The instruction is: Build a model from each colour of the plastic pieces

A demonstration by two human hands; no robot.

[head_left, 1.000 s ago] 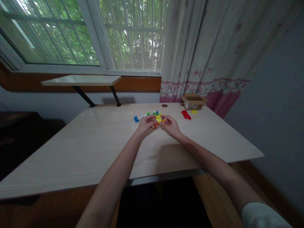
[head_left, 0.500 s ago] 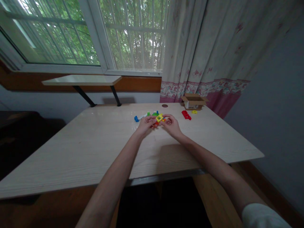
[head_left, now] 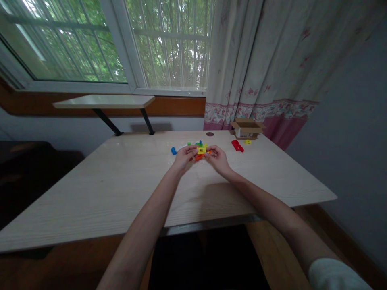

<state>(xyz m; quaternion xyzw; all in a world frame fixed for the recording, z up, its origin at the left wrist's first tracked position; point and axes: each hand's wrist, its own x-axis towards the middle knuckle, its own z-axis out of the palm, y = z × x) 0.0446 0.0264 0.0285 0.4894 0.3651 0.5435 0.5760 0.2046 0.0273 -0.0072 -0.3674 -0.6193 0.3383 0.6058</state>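
A yellow plastic toy piece (head_left: 201, 150) with a square hole is pinched between my two hands, a little above the table. My left hand (head_left: 184, 158) is closed on its left side. On its right side my right hand (head_left: 219, 159) is closed, thumb and fingertips at the edge. Orange-red pieces (head_left: 199, 157) show just below it. Behind my hands lie green pieces (head_left: 189, 143) and a small blue piece (head_left: 200, 142), partly hidden. A larger blue piece (head_left: 173, 150) is left of my left hand.
Red pieces (head_left: 237, 146) and a yellow piece (head_left: 248, 141) lie to the right, in front of an open cardboard box (head_left: 247, 129). A raised white shelf (head_left: 105, 102) on black legs stands at the back left of the wooden table (head_left: 121, 189).
The yellow piece has turned from a tilted, diamond-like pose to lying nearly level between my fingers. Both hands have stayed almost in place.
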